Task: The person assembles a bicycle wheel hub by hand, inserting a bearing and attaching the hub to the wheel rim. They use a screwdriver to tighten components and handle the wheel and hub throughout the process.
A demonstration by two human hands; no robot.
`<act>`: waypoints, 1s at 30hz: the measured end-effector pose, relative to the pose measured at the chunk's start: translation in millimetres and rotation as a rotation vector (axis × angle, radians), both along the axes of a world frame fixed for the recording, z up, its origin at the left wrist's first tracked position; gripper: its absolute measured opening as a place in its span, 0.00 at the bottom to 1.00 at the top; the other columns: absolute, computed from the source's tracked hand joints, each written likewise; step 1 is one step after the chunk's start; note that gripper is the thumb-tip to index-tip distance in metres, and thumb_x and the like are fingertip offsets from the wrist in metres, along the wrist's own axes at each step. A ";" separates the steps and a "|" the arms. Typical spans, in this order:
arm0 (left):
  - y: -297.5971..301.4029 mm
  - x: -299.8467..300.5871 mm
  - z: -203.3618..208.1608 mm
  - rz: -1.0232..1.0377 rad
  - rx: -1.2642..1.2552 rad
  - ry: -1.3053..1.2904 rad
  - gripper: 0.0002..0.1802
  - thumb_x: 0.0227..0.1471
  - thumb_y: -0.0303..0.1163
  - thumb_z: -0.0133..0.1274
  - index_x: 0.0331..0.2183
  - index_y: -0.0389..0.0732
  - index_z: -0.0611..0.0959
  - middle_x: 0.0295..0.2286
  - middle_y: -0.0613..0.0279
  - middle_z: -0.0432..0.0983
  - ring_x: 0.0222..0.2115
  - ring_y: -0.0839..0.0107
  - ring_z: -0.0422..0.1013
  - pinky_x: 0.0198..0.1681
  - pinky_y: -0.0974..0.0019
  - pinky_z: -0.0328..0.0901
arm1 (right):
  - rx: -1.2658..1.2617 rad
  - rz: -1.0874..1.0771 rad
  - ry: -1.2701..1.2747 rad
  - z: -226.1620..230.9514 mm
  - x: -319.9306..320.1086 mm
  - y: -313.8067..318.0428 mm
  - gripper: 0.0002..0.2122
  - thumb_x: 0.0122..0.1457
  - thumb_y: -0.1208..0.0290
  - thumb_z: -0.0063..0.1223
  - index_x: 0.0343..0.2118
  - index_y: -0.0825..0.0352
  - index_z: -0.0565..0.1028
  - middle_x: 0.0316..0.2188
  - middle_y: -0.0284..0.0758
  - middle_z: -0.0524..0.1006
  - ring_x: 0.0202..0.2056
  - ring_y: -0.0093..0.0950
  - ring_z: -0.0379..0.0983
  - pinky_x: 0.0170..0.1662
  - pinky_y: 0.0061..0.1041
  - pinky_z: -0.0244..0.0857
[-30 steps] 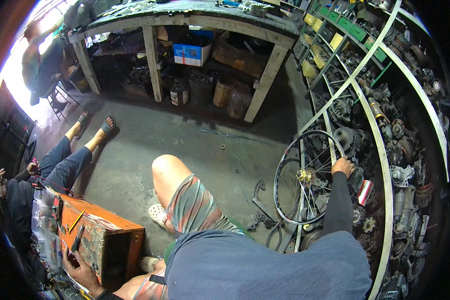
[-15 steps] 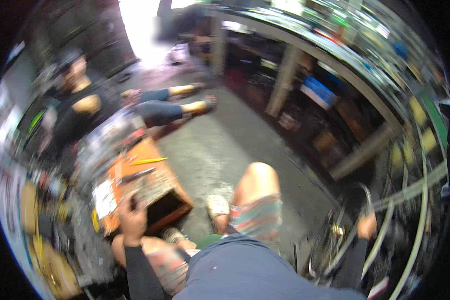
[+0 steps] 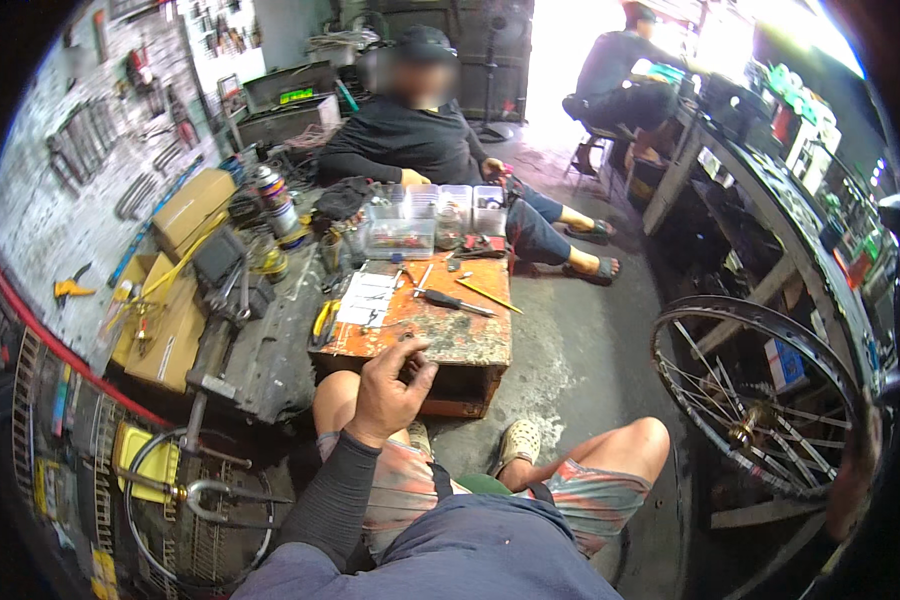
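At the right, a spoked bicycle wheel (image 3: 742, 430) with a dark rim and a metal hub stands tilted. My right hand (image 3: 854, 482), dim and partly cut by the picture's dark edge, is closed round the rim. In front of me, my left hand (image 3: 394, 392) hovers by the near edge of a worn orange wooden box (image 3: 450, 336). Its fingers are curled toward the thumb; whatever they pinch is too small to make out. On the box lie a dark-handled screwdriver (image 3: 454, 302), a yellow pencil-like stick (image 3: 490, 294), a white sheet (image 3: 368, 298) and yellow-handled pliers (image 3: 323, 322).
Clear plastic parts boxes (image 3: 400, 238) stand at the box's far end, where a person in black (image 3: 410, 140) sits. A second person (image 3: 625, 75) sits at the long workbench (image 3: 735, 165). Left are a spray can (image 3: 273, 198), cardboard boxes (image 3: 192, 215) and wall tools.
My view has swung toward the right and steadied. The wheel now shows upright at the right, with my right hand at its rim. My left hand stays near the orange box, fingers curled.
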State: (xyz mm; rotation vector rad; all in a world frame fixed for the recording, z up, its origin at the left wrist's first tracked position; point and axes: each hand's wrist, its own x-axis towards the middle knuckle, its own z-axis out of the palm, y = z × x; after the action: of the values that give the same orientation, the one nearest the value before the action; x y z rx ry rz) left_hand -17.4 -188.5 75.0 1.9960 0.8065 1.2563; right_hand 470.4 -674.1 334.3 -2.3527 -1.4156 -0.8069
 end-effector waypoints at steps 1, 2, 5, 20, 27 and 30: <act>-7.7 0.8 9.8 -0.028 -0.022 0.001 0.19 0.60 0.26 0.67 0.52 0.36 0.84 0.33 0.58 0.83 0.31 0.69 0.81 0.37 0.65 0.76 | -0.090 0.057 -0.171 16.6 11.7 13.7 0.30 0.67 0.91 0.47 0.72 0.65 0.70 0.66 0.45 0.74 0.68 0.39 0.70 0.68 0.35 0.65; -11.4 0.6 13.9 -0.023 0.023 0.000 0.20 0.60 0.26 0.67 0.53 0.36 0.84 0.33 0.58 0.83 0.31 0.69 0.81 0.36 0.65 0.76 | -0.054 0.137 -0.104 27.4 14.0 37.5 0.30 0.66 0.91 0.49 0.70 0.65 0.72 0.64 0.45 0.75 0.65 0.39 0.72 0.66 0.35 0.67; -25.0 1.6 30.7 -0.017 0.077 -0.018 0.23 0.58 0.29 0.70 0.53 0.37 0.84 0.38 0.55 0.83 0.36 0.62 0.82 0.41 0.61 0.77 | -0.040 0.344 0.135 55.8 -22.1 139.6 0.26 0.63 0.91 0.54 0.64 0.69 0.77 0.54 0.43 0.80 0.55 0.38 0.79 0.58 0.32 0.71; -58.7 49.0 -12.3 -0.251 -0.084 0.175 0.31 0.63 0.44 0.66 0.62 0.41 0.79 0.50 0.42 0.84 0.51 0.44 0.82 0.53 0.50 0.76 | -0.408 1.047 0.259 -101.8 -99.1 349.7 0.22 0.55 0.79 0.67 0.54 0.58 0.87 0.37 0.42 0.85 0.38 0.46 0.82 0.44 0.42 0.76; -46.9 37.6 -52.9 -0.121 -0.159 0.327 0.26 0.64 0.45 0.66 0.55 0.36 0.84 0.46 0.43 0.86 0.47 0.45 0.83 0.49 0.53 0.77 | -0.346 1.034 0.366 -188.8 -95.3 386.8 0.21 0.62 0.74 0.63 0.58 0.48 0.85 0.40 0.35 0.85 0.42 0.41 0.81 0.49 0.41 0.72; -44.6 43.5 -64.5 -0.101 -0.170 0.377 0.26 0.64 0.45 0.66 0.54 0.36 0.85 0.45 0.43 0.86 0.46 0.45 0.83 0.49 0.53 0.77 | -0.298 1.017 0.408 -221.6 -87.5 391.6 0.20 0.62 0.74 0.62 0.56 0.49 0.86 0.42 0.34 0.86 0.45 0.40 0.81 0.52 0.40 0.71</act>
State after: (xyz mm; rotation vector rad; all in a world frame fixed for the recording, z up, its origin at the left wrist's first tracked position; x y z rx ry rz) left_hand 26.1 -233.2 10.5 2.1308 0.9402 0.7356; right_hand 382.9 -282.5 112.7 -1.4410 -2.2470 0.1598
